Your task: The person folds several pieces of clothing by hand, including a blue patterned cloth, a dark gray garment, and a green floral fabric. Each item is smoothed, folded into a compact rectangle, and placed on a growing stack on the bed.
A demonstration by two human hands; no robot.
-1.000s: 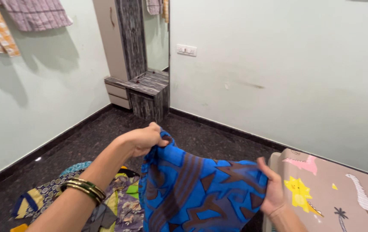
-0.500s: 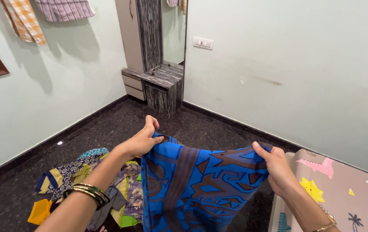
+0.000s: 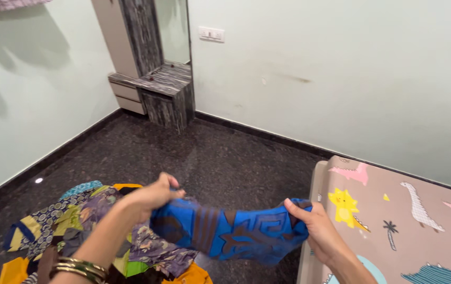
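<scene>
A blue cloth with dark brown patterns (image 3: 231, 231) is stretched sideways between my two hands, low over the dark floor. My left hand (image 3: 152, 195) pinches its left end; gold bangles sit on that wrist. My right hand (image 3: 317, 227) grips the cloth's right end beside the mattress corner. The cloth sags a little in the middle and hides part of the pile beneath it.
A heap of colourful clothes (image 3: 73, 226) lies on the black granite floor (image 3: 194, 158) at lower left. A mattress with a dinosaur-print cover (image 3: 404, 221) fills the lower right. A grey dressing unit with a mirror (image 3: 157, 79) stands in the far corner.
The cloth was held up high and spread; now both hands have lowered it and pulled it into a narrower band. My view has tilted downward.
</scene>
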